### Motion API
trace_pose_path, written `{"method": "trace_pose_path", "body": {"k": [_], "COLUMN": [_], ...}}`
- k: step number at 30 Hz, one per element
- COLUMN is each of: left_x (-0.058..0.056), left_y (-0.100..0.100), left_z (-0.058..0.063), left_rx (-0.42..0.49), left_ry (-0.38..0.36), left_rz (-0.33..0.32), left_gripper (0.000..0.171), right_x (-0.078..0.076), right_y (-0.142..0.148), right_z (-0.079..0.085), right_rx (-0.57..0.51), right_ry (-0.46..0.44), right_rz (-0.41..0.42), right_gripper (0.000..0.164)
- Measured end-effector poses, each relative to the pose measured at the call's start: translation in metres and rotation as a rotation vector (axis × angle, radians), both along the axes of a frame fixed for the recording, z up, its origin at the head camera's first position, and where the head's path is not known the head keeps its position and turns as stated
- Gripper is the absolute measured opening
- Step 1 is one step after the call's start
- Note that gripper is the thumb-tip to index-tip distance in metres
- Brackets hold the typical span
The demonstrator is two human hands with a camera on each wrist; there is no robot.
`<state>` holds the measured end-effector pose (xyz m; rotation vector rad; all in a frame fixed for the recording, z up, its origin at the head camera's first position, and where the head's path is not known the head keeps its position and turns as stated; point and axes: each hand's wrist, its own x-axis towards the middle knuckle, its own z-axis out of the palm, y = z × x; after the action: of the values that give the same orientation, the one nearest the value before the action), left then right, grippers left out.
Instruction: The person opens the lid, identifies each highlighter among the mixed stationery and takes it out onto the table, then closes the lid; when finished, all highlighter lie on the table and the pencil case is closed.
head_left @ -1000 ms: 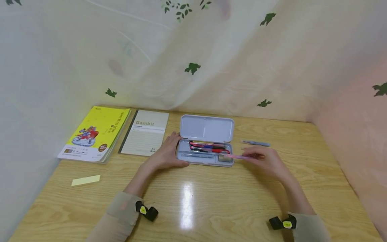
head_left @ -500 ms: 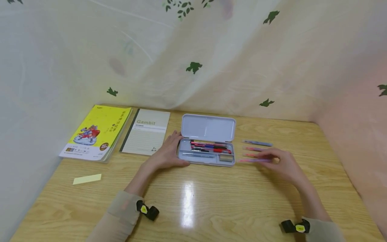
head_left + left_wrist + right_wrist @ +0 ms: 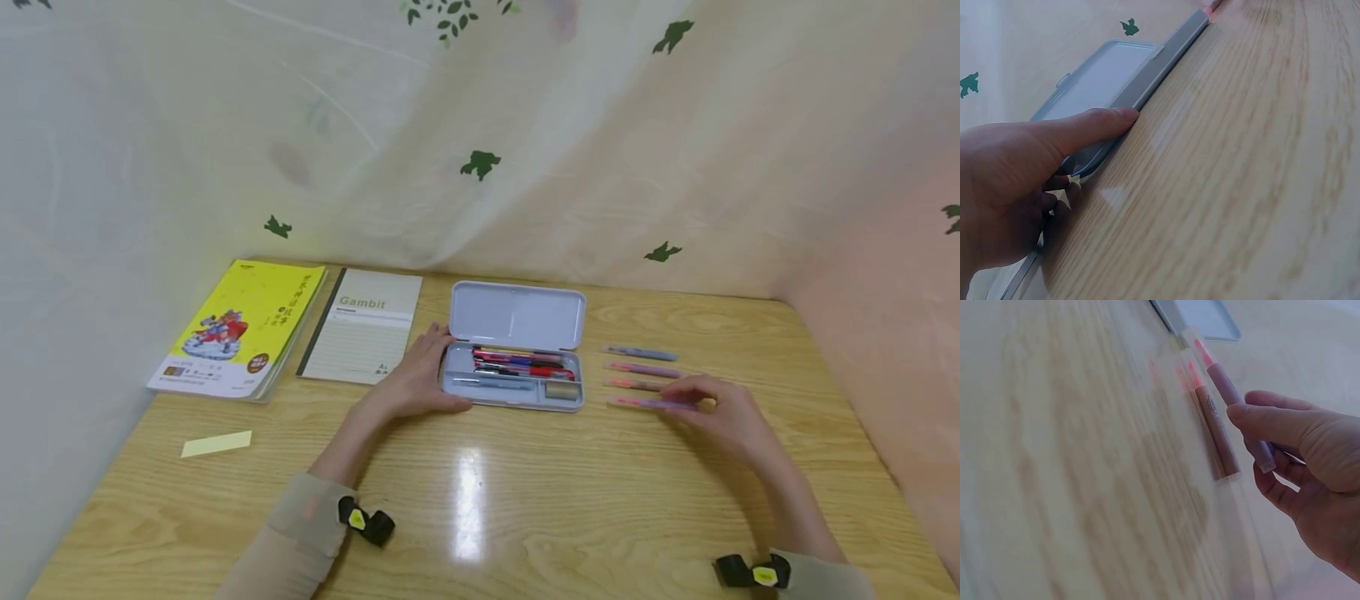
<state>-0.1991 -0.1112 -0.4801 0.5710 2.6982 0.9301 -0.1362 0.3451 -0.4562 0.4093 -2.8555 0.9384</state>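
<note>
My left hand (image 3: 408,385) holds the left end of an open pencil case (image 3: 517,315), thumb along its front edge and fingers behind it. Several pens (image 3: 521,363) and a small tan block (image 3: 561,390) lie inside. Between thumb and fingers, my right hand (image 3: 720,412) pinches a purple highlighter (image 3: 1224,384) with a pink tip, low over or on the table; contact is unclear. Beyond it lie a blue highlighter (image 3: 645,354), a pinkish-purple highlighter (image 3: 637,368) and an orange-brown highlighter (image 3: 1216,428), side by side.
To the left lie a yellow book (image 3: 243,321) and a Gambit notebook (image 3: 363,327). A pale yellow paper strip (image 3: 216,443) is nearer the front. A patterned curtain (image 3: 480,225) stands behind the wooden table (image 3: 570,500).
My right hand has carried the purple highlighter rightward from the case's right end to the near side of the other highlighters. My left hand stays at the case.
</note>
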Motion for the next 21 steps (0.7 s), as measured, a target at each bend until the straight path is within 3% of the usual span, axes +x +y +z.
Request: {"method": "trace_pose_path", "body": {"k": [21], "left_x": [0.0009], "left_y": [-0.0005], "left_z": [0.0002], "left_rx": [0.000], "left_ry": [0.009], "left_rz": [-0.002], "left_gripper": [0.107], "right_x": [-0.0056], "right_y": [-0.0012], "right_z": [-0.0051], "right_rx": [0.073], "right_ry": [-0.023], "right_rz": [-0.005], "right_gripper": [0.022]}}
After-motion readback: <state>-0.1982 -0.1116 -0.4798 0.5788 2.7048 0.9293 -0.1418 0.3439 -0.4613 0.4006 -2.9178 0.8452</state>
